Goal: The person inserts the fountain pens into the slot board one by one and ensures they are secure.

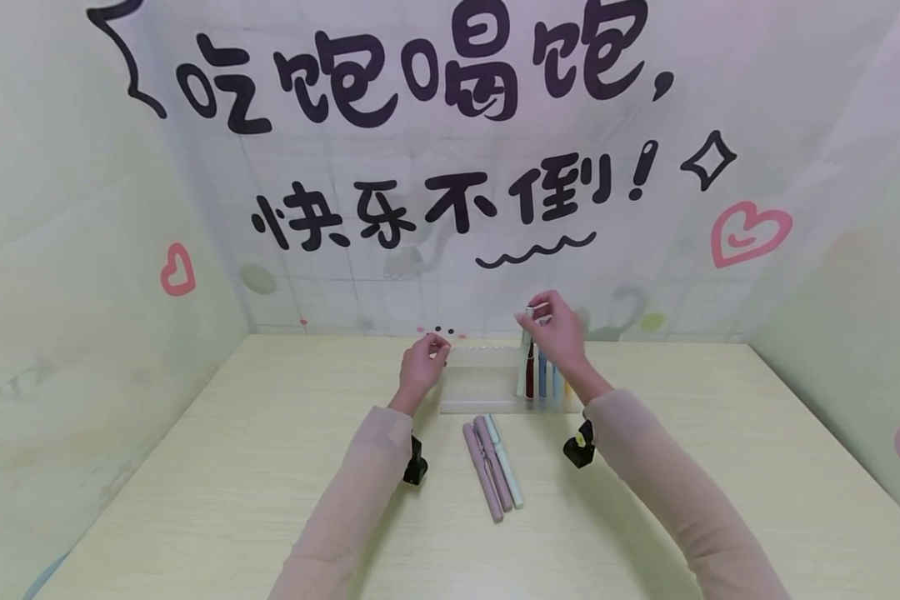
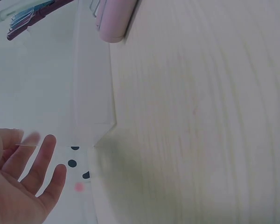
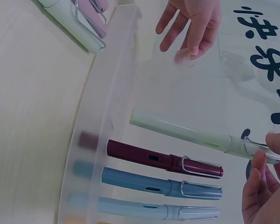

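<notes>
My right hand [image 1: 560, 335] pinches a pale green pen [image 3: 182, 132] by its cap end, between thumb and fingers. The pen's lower end is over the clear pen stand [image 1: 480, 382], beside a dark red pen [image 3: 142, 156]. Beyond that one, a blue pen [image 3: 137, 181] and a light blue pen [image 3: 133, 206] stand in the same row, with part of an orange pen [image 1: 567, 389] at the right end. My left hand [image 1: 422, 365] pinches the stand's upper left edge with thumb and forefinger, its other fingers spread in the left wrist view.
Before the stand, two mauve pens [image 1: 484, 473] and a mint pen [image 1: 505, 462] lie side by side on the light wood table [image 1: 217, 500]. A printed cloth wall [image 1: 390, 292] rises behind the stand. Black wrist cameras [image 1: 579, 450] hang below both wrists.
</notes>
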`<state>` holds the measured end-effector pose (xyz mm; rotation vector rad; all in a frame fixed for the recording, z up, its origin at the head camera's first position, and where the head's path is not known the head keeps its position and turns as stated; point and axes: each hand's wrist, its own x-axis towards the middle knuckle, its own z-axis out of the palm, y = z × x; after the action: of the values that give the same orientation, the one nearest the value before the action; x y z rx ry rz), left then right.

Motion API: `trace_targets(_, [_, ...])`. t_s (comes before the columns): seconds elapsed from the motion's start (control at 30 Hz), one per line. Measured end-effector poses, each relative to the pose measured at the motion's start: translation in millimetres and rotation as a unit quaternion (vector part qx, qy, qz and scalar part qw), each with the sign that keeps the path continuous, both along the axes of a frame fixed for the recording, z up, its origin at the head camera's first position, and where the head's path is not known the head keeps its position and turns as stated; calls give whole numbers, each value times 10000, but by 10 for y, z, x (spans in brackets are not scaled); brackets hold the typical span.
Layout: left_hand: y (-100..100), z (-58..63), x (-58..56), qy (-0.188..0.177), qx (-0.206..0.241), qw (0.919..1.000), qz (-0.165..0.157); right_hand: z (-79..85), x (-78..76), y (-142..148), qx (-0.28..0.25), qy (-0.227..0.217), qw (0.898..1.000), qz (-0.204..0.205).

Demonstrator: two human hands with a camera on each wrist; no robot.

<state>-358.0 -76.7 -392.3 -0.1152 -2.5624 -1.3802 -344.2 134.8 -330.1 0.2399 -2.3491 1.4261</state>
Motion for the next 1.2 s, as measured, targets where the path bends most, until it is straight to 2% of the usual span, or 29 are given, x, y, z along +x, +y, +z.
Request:
trace_targets(0.3, [3, -6, 6, 105, -55, 9999, -23, -137, -24, -28, 103, 121, 9997, -160])
trace_targets(0.8, [0, -17, 12, 186, -92, 9998, -51, -204, -54, -45, 428, 282, 9983, -269])
trace_targets(0.97, [-1, -7, 21, 159, -121, 9998, -46, -241, -56, -49, 560, 207, 9979, -257])
trace_targets(1.2, [-2, 2, 20, 141, -184, 9997, -2, -315, -61, -65, 856, 348, 9955, -202])
